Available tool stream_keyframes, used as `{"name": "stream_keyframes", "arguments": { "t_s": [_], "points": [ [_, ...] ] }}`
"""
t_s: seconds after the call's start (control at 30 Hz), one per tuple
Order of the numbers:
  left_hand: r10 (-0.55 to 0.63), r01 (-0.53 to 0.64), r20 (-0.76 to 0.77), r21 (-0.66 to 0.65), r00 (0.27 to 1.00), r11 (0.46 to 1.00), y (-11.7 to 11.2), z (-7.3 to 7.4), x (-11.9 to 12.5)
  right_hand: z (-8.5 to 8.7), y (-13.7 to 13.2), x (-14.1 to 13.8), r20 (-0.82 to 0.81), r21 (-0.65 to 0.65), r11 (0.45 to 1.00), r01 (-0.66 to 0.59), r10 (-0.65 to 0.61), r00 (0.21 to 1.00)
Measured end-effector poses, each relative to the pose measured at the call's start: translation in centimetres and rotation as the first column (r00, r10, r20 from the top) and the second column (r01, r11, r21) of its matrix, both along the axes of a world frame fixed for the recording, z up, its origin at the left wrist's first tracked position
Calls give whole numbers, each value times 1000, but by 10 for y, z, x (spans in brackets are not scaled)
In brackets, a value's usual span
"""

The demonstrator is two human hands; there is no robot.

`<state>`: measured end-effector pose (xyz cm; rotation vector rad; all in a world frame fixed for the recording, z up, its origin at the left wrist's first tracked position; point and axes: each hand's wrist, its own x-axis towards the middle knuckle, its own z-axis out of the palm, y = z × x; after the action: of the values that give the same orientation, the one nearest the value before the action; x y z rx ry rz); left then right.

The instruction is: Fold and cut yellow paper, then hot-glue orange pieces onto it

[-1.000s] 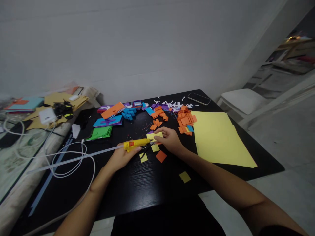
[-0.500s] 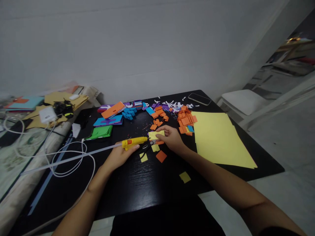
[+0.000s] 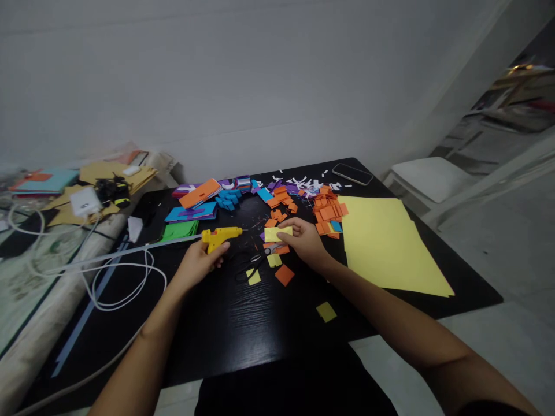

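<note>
My left hand (image 3: 200,263) grips a yellow hot glue gun (image 3: 219,236) by its handle, nozzle pointing right, with a long glue stick (image 3: 125,251) trailing from its back. Between the thumb and fingers of my right hand (image 3: 303,241) is a folded piece of yellow paper (image 3: 276,234). The nozzle is apart from that paper. Below it lie scissors (image 3: 255,260), partly over small paper pieces. Several small squares lie nearby, among them a yellow one (image 3: 326,312) and an orange one (image 3: 284,275).
Large yellow sheets (image 3: 385,245) lie at the right, beside a pile of orange pieces (image 3: 328,211). A phone (image 3: 352,174) rests at the back edge. Blue packets (image 3: 191,212) and green ones (image 3: 180,231) sit at the left. A white cable (image 3: 124,306) loops across the left side.
My left hand has drawn the glue gun left and slightly up, away from the yellow paper. My right hand still holds the paper, shifted only slightly.
</note>
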<state>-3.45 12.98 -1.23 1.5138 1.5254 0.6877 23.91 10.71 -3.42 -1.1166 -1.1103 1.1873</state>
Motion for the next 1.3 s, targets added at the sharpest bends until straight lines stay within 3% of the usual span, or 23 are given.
{"name": "stream_keyframes", "arguments": {
  "t_s": [0.13,0.23,0.47,0.57,0.77,1.03,1.1,1.17,1.23,1.3],
  "points": [
    [114,-120,-156,-34,981,992,9,1,-13,-2,0,0,-67,-30,999,-20,18,998],
    [124,-148,-351,-43,928,988,13,3,-19,-5,1,0,-68,-34,999,-23,21,997],
    [55,-72,-761,10,647,997,12,12,-22,-9,3,0,-76,-32,999,-26,23,997],
    [35,-70,-814,-7,580,997,12,13,-24,-9,3,0,-68,-23,999,-25,23,997],
    [-11,-100,-832,-80,555,992,12,12,-22,-7,3,0,-59,-35,999,-27,25,998],
    [17,-79,-871,-26,492,997,-2,24,-11,-4,3,1,-99,-53,999,-14,9,995],
    [114,19,-879,138,462,990,-12,28,-1,-4,4,2,-117,-57,998,-18,11,993],
    [177,187,-857,299,484,936,-27,30,16,-4,5,2,-136,-62,998,-19,10,991],
    [31,430,-820,331,572,840,-45,28,39,-5,7,3,-158,-71,997,-7,-4,987],
    [-158,621,-808,294,567,727,-64,22,63,-6,8,3,-168,-88,996,16,-31,985]
  ]
}}
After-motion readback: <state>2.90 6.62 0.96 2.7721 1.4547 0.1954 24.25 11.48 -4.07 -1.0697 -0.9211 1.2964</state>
